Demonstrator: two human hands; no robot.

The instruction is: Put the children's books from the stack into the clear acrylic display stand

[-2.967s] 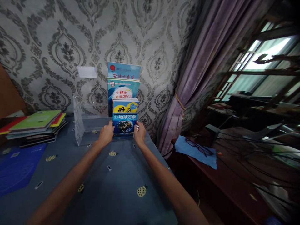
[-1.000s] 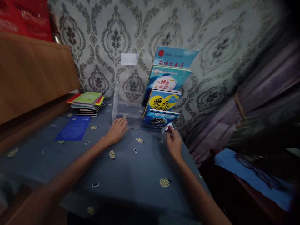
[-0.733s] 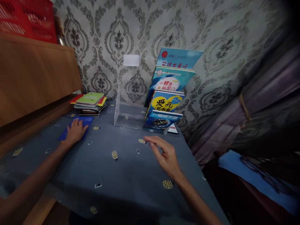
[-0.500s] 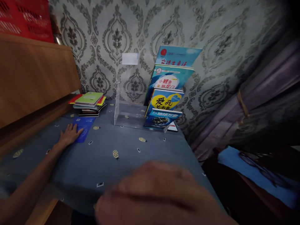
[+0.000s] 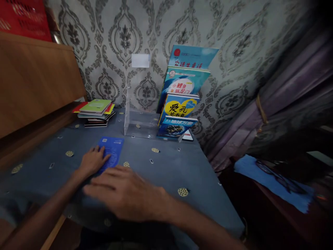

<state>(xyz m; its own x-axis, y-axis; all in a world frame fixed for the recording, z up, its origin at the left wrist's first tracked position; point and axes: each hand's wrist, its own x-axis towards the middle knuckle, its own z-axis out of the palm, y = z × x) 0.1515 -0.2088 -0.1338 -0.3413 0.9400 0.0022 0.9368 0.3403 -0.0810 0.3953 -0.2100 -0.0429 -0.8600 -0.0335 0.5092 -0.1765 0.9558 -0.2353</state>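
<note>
A thin blue booklet lies flat on the blue patterned tablecloth. My left hand rests on the booklet's near left part with fingers spread flat. My right hand hovers close in front of it, fingers stretched toward the left, holding nothing. At the back stands a clear acrylic rack; its right side holds several tiered books, its left side is empty.
A stack of books lies at the back left by a wooden panel. Patterned wallpaper is behind. A purple curtain hangs right, with a dark desk and blue cloth below it.
My hands left the rack. The left hand reached the blue booklet at the far left and slid it nearer and to the right. The right hand swung across toward it.
</note>
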